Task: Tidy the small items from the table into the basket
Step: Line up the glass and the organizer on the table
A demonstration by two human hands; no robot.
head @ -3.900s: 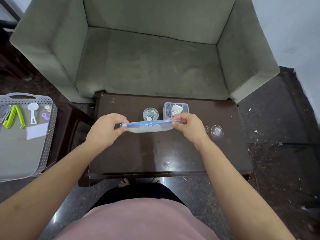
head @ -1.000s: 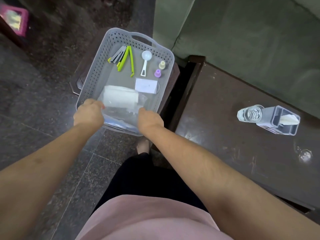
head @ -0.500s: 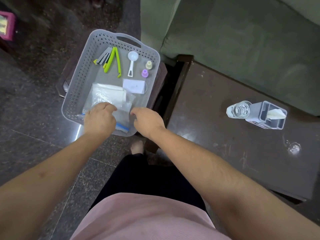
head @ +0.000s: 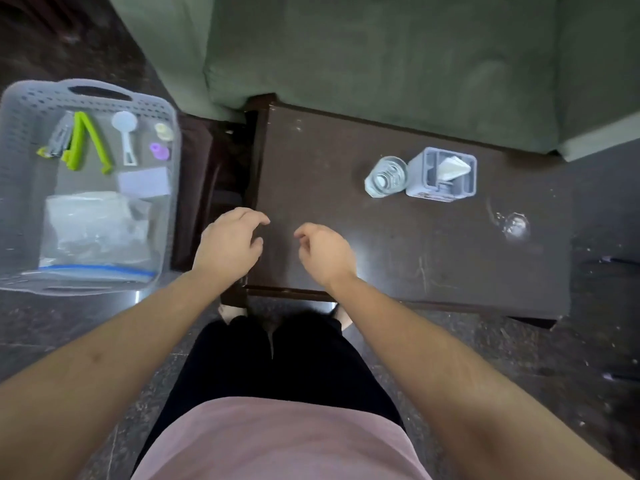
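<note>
The grey perforated basket (head: 20, 109) stands at the left on a low stool. Inside it lie a clear zip bag with a blue seal (head: 93, 233), green clips (head: 86, 140), a white scoop (head: 125, 133), two small caps and a white card. On the dark table (head: 346, 244) stand a clear glass jar (head: 386, 176) and, touching it, a grey plastic box (head: 441, 174) with white paper inside. My left hand (head: 227, 244) hovers over the table's left edge, empty, fingers apart. My right hand (head: 323, 251) hovers beside it, empty, fingers loosely curled.
A green armchair (head: 381, 57) fills the space behind the table. A small clear lid-like object (head: 516, 225) lies at the table's right. My legs stand against the table's front edge. Dark stone floor surrounds everything.
Both hands let go of the zip bag, which now lies in the basket, and swung right to the table's left end. The view turned back toward the table.
</note>
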